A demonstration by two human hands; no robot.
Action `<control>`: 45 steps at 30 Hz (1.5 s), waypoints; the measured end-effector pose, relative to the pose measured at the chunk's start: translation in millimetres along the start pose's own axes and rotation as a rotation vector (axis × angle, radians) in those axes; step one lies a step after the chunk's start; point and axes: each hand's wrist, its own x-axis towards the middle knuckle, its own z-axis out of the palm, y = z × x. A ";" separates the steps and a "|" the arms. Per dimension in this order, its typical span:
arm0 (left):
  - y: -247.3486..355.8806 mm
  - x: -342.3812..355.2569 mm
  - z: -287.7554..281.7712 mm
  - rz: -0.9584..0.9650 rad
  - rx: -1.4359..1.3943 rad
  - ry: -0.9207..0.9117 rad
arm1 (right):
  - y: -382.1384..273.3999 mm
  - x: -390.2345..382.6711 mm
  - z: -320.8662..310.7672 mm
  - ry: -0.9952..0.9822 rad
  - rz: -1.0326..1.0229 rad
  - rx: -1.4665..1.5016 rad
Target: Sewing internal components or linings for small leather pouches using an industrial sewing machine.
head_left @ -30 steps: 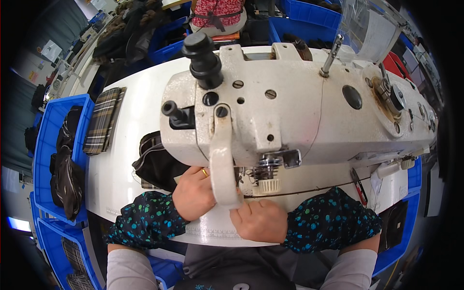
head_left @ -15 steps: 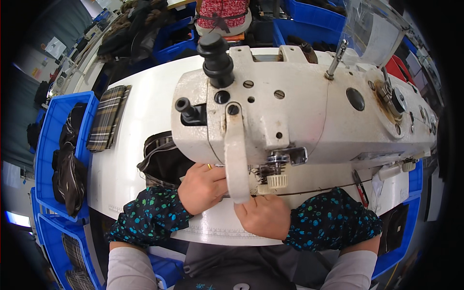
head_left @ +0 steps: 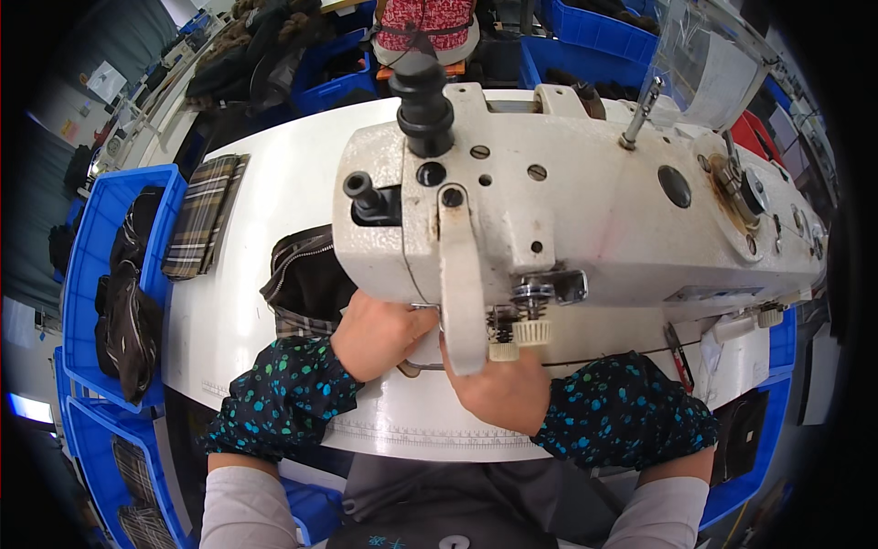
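A dark zippered pouch (head_left: 306, 274) with a checked panel lies gaping at the left of the white sewing machine (head_left: 594, 220). My left hand (head_left: 380, 337) is at its near right side, beneath the machine head, fingers closed together on the pouch's edge. Right of it, my right hand (head_left: 501, 392) is curled in close to the needle area. The machine's white curved guard (head_left: 462, 302) covers its fingertips, so what they grip is hidden. A narrow dark fabric edge (head_left: 412, 369) shows between the hands. Patterned dark sleeve covers are on both forearms.
Folded checked fabric (head_left: 203, 215) lies on the white table (head_left: 274, 165) at the left. Beside it, a blue bin (head_left: 87, 302) holds dark zippered pouches. Red-and-black snips (head_left: 679, 357) rest at the right. Someone in a red patterned garment (head_left: 425, 20) is beyond the machine.
Both hands have moved slightly away from me, toward the machine. The whole view has shifted a little. The pouch still gapes at the left.
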 end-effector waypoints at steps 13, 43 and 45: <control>2.1 -1.9 -2.1 0.052 0.132 -0.004 | -2.9 -1.4 -5.6 -0.111 0.045 0.063; 4.3 -10.5 -27.7 -0.080 0.227 -0.416 | 3.8 7.9 -5.6 0.003 -0.062 0.073; 12.3 1.6 -35.0 -0.313 -0.130 -0.537 | 2.5 9.3 -9.6 0.008 -0.057 0.112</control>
